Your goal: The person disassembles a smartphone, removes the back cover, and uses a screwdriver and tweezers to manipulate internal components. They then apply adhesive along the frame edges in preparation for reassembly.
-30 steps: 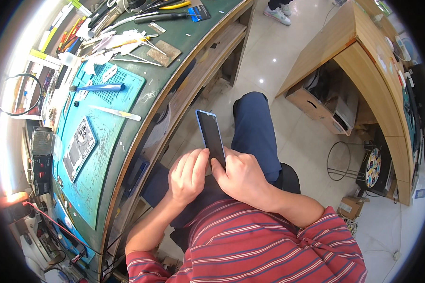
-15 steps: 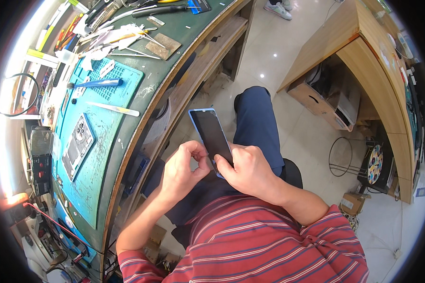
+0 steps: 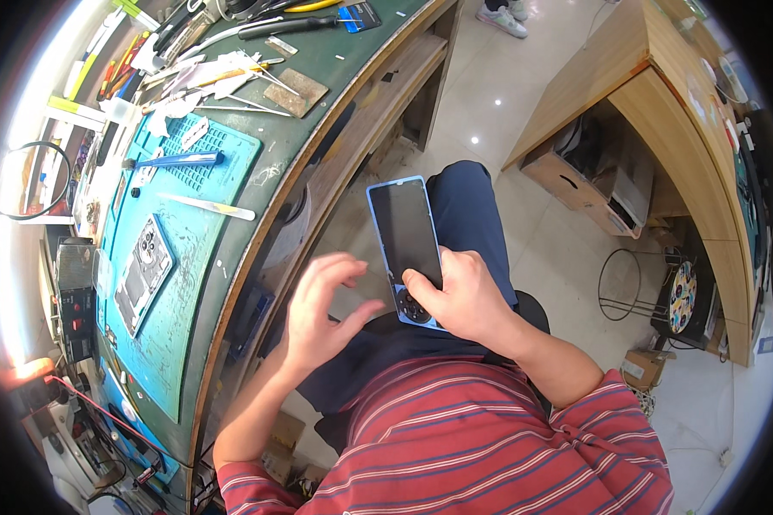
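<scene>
My right hand [image 3: 468,305] grips a blue-edged phone panel [image 3: 399,219] with a dark face, held over my lap, its thumb on the lower part near a black round camera ring [image 3: 412,304]. My left hand [image 3: 313,318] hovers left of the panel, apart from it, fingers curved and separated with nothing between them. On the teal mat [image 3: 163,360] to the left lies a partly opened phone [image 3: 146,270], below a blue-handled tool [image 3: 180,160] and pale tweezers [image 3: 210,206].
The green workbench [image 3: 266,180] curves along my left, cluttered with hand tools [image 3: 288,27] at its far end. A wooden desk [image 3: 678,129] stands at right, with a cardboard box [image 3: 567,184] beneath and a wire stand [image 3: 618,292] nearby. Another person's shoe [image 3: 500,19] shows at the top.
My left hand has come off the panel and moved left, its fingers spreading. The panel has shifted right and turned more face-up in my right hand, showing the camera ring.
</scene>
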The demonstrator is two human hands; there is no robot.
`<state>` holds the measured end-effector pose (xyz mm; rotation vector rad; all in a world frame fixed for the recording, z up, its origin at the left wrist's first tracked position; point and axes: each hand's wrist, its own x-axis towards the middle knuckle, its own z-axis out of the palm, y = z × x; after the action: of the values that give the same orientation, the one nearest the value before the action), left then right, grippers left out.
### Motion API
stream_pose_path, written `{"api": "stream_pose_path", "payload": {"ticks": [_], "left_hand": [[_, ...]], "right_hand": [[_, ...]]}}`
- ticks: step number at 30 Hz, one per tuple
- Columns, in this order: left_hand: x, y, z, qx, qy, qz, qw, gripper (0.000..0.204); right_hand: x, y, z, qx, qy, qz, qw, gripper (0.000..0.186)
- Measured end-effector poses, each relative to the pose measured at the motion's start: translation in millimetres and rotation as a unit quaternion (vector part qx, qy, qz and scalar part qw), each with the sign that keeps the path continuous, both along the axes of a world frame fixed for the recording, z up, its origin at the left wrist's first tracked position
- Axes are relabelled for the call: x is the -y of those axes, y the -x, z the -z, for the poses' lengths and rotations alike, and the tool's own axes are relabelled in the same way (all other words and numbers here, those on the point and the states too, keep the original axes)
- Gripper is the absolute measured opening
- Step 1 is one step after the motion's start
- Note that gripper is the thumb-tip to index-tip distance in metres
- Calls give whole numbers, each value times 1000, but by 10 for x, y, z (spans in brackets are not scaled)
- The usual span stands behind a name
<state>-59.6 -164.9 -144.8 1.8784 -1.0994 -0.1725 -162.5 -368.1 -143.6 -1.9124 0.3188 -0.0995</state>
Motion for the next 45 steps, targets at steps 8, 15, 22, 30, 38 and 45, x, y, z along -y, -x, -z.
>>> {"api": "stream_pose_path", "payload": {"ticks": [8, 15, 22, 30, 38, 45], "left_hand": [[78, 57, 167, 129, 46, -11, 991, 59], [78, 106, 210, 153, 43, -32, 987, 52], [65, 207, 236, 62, -7, -30, 998, 35], [-43, 200, 136, -178, -29, -4, 984, 26], [-25, 176, 98, -123, -3, -26, 992, 38], [62, 160, -78, -31, -61, -50, 996, 23]], "right_hand": [[-90, 0, -106, 7, -25, -9, 1000, 26], [-134, 6, -99, 7, -7, -18, 1000, 28], [-131, 2, -56, 17, 12, -22, 1000, 30], [-105, 15, -29, 14, 32, -43, 998, 33], [-88, 18, -125, 9, -41, -21, 999, 30], [-112, 51, -110, 34, 25, -35, 998, 25]]}}
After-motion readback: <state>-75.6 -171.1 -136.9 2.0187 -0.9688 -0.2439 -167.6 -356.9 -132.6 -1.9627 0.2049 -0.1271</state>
